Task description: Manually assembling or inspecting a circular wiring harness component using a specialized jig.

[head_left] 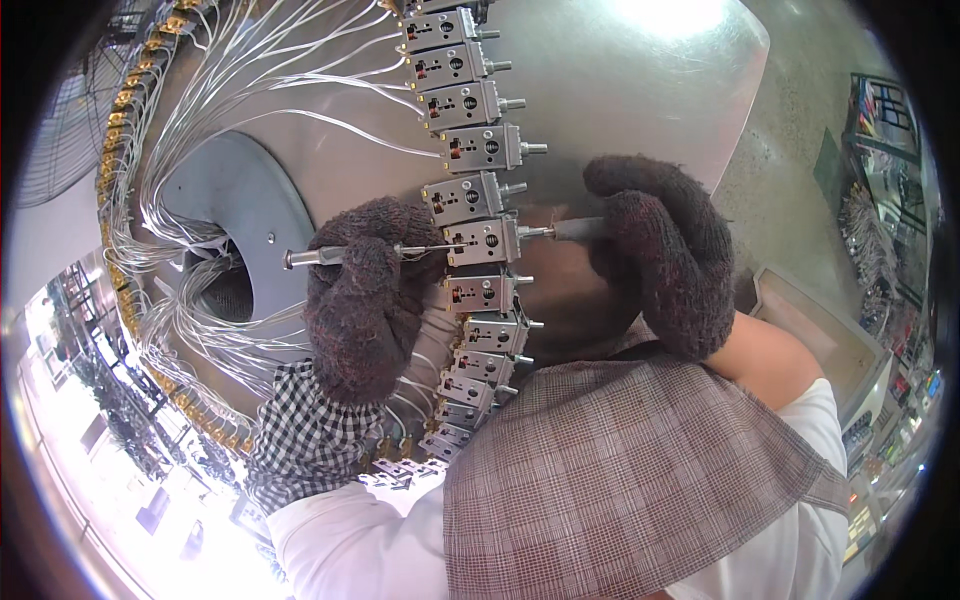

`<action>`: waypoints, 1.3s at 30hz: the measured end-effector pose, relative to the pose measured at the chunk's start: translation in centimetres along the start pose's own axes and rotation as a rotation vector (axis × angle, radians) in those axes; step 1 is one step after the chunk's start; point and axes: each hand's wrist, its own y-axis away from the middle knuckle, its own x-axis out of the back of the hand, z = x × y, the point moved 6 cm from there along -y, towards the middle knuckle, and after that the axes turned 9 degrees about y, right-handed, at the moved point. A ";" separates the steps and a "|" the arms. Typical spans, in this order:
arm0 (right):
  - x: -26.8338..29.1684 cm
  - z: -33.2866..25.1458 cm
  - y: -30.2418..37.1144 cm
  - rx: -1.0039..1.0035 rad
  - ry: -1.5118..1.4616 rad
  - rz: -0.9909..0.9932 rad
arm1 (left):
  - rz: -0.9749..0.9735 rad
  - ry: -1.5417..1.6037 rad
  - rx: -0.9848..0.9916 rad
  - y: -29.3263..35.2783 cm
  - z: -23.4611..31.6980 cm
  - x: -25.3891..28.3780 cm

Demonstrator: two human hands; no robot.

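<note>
Your gloved left hand (362, 300) is gripping a thin metal tool (345, 254) against the middle switch block (483, 241) (one of a curved row), your right hand (665, 255) pinching its pin (575, 229), white wires (250, 90) crowding the left.

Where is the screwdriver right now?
In the head view, the screwdriver lies crosswise left of centre, gripped in the gloved left hand, its tip against a metal block in the curved row, across from the right hand.

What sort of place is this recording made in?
Probably a factory assembly station: a curved row of small grey metal switch blocks wired with thin white leads around a shiny steel drum; dark knitted gloved left hand holds a slim metal tool.
</note>
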 end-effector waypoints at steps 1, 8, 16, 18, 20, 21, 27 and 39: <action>0.1 0.8 0.2 -0.203 -0.007 -0.028 | 0.001 0.000 0.001 0.0 0.1 0.2; 0.2 1.0 -0.3 0.065 0.240 -0.047 | -0.103 -0.051 0.005 0.0 -0.3 1.0; -0.6 1.4 0.4 -0.062 0.091 -0.035 | -0.168 -0.072 0.050 0.1 0.1 0.8; -0.8 1.2 0.6 -0.104 0.044 -0.017 | -0.172 -0.044 0.030 0.1 0.0 1.3; -0.9 1.6 0.8 -0.144 -0.006 -0.004 | -0.186 -0.059 0.023 0.3 0.0 1.4; -1.0 1.3 0.7 0.007 0.019 -0.020 | -0.200 -0.074 0.014 0.4 0.2 1.4; -1.0 1.0 1.1 -0.191 -0.050 -0.006 | -0.184 -0.060 0.005 0.6 0.3 1.4; 0.3 0.9 1.0 0.032 0.112 -0.065 | -0.213 -0.034 0.035 -0.1 -0.7 0.1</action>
